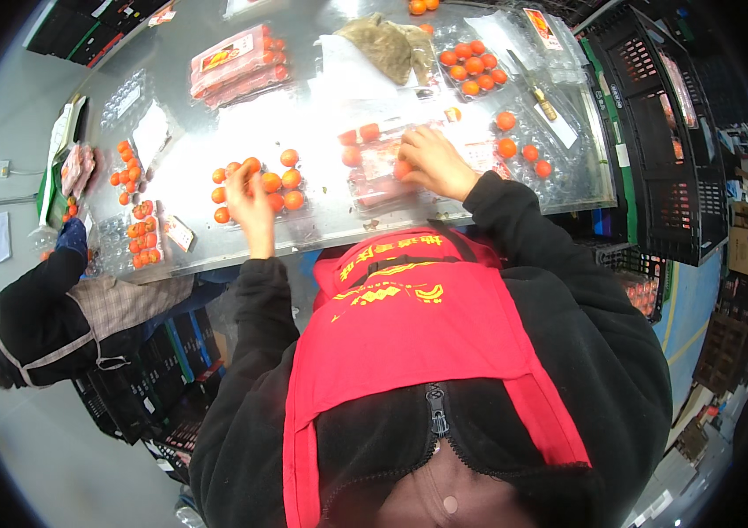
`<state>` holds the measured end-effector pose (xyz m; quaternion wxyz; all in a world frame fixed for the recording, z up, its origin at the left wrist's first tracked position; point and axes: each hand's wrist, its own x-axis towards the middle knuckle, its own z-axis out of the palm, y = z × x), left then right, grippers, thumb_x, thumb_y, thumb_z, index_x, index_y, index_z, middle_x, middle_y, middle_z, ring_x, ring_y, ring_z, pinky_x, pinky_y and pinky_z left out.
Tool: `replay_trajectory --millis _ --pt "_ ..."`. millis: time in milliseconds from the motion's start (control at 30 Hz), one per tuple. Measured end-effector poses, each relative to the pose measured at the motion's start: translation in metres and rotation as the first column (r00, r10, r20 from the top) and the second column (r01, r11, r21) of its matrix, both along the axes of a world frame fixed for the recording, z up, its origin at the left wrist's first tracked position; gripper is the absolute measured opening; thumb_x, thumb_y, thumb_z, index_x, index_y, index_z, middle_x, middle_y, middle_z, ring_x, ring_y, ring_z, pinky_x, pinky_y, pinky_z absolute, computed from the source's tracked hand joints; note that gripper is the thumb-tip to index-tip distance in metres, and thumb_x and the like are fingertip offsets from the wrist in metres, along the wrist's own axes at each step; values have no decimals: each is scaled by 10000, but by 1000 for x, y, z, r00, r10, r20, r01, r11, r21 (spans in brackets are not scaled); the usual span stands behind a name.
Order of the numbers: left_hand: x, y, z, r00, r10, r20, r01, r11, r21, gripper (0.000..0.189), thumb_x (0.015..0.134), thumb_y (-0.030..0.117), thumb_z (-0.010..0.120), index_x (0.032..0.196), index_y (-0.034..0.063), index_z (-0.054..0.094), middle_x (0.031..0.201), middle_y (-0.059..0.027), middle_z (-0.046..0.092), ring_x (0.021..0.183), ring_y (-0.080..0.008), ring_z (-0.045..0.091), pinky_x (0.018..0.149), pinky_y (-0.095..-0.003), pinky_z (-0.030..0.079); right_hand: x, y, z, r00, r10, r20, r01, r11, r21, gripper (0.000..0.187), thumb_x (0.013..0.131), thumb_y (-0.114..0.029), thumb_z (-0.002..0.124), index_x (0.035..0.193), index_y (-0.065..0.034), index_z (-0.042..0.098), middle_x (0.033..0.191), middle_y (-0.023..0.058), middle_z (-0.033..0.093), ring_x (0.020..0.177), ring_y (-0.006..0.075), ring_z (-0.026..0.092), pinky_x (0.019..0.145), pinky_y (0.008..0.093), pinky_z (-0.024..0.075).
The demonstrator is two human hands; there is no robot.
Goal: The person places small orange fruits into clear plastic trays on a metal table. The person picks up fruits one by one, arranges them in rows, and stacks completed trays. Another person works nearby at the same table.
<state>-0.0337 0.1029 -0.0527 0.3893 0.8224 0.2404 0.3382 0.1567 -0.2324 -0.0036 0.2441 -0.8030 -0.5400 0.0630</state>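
My left hand (250,203) is over a group of orange-red tomatoes (291,178) in a clear plastic tray (311,201). Its fingertips touch one tomato (252,165); whether they grip it is hard to see. My right hand (438,163) has its thumb and fingers around a single tomato (403,169). Beneath that hand lies a clear pack (377,162) with a label and reddish tomatoes, blurred by glare. Right of it, several loose tomatoes (506,147) lie on the shiny metal table (215,245) and on clear trays.
Stacked labelled packs (238,59), a crumpled brown cloth (377,46) and a filled tray (473,66) lie farther back. A knife (539,99) with a wooden handle rests at the right. Black crates (657,132) flank the table. Another person (44,317) works at the left.
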Motion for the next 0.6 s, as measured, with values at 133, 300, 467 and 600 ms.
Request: replay_trajectory --millis 133,300,467,600 --pt "49 -72 18 955 -297 -10 287 929 -232 248 1019 74 638 1250 7 697 1074 -125 750 926 -166 717 789 -309 563 4 1 -2 997 48 59 -49 999 14 324 772 -197 817 1002 -63 631 1102 104 579 1089 334 546 935 442 441" --pt "68 -135 32 854 -515 71 481 730 -486 223 1025 53 597 1217 1 699 983 -97 761 881 -162 756 789 -311 576 -1 7 1 959 126 255 -116 992 -53 274 777 -192 803 944 -37 651 1065 116 591 1086 320 559 938 443 459" --pt "66 -138 43 851 -518 91 442 610 -658 284 1108 152 521 1274 -41 647 1066 -116 727 892 -157 712 825 -292 591 5 -6 13 991 -4 -136 39 966 257 300 819 -217 811 1018 -36 678 1074 114 639 1095 316 586 959 428 466" --pt "64 -147 56 815 -553 172 434 386 -814 447 1125 398 494 1228 -8 650 973 -70 676 802 -112 647 732 -271 554 -15 -13 23 860 -43 -508 257 897 359 346 878 -236 805 1131 -32 688 1160 121 663 1145 293 612 1003 396 470"
